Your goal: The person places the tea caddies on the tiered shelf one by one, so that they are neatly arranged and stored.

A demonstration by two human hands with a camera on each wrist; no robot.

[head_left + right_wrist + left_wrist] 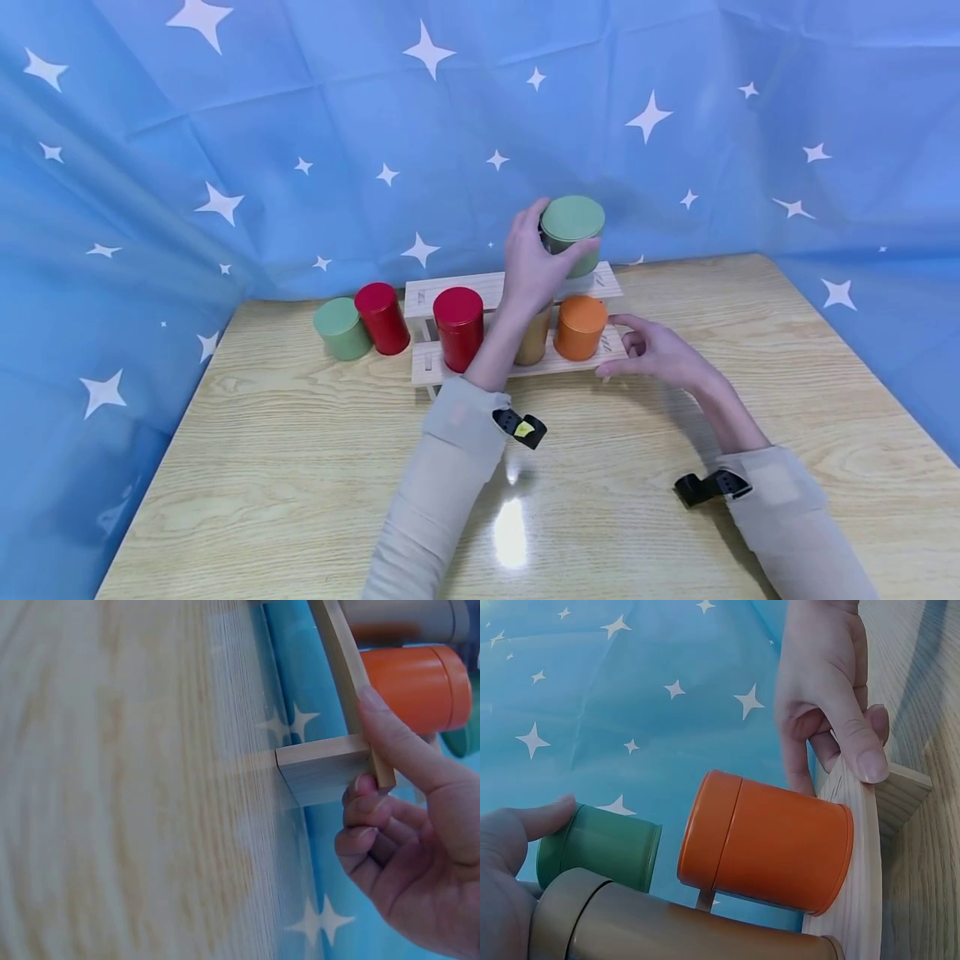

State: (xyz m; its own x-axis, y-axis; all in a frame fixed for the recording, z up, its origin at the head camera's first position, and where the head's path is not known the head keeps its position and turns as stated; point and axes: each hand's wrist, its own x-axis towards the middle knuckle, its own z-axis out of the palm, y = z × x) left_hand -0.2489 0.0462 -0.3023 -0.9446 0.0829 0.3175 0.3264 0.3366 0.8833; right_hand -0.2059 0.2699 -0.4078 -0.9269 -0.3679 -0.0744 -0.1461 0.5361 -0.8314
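My left hand (531, 265) holds a green lidded canister (573, 221) at the right end of the upper tier of a two-tier wooden rack (611, 283). Whether its base touches the board cannot be told. On the lower tier stand a red canister (459, 329), a tan canister (532, 340) partly behind my left arm, and an orange canister (580, 329). With thumb and fingers, my right hand (660, 354) grips the right end of the lower board. The right wrist view shows that thumb resting on the board (341, 664) beside the orange canister.
Left of the rack, another green canister (343, 329) and another red canister (382, 318) stand side by side on the wooden table (300, 467). A blue curtain with white stars (360, 100) hangs behind the table and along its sides.
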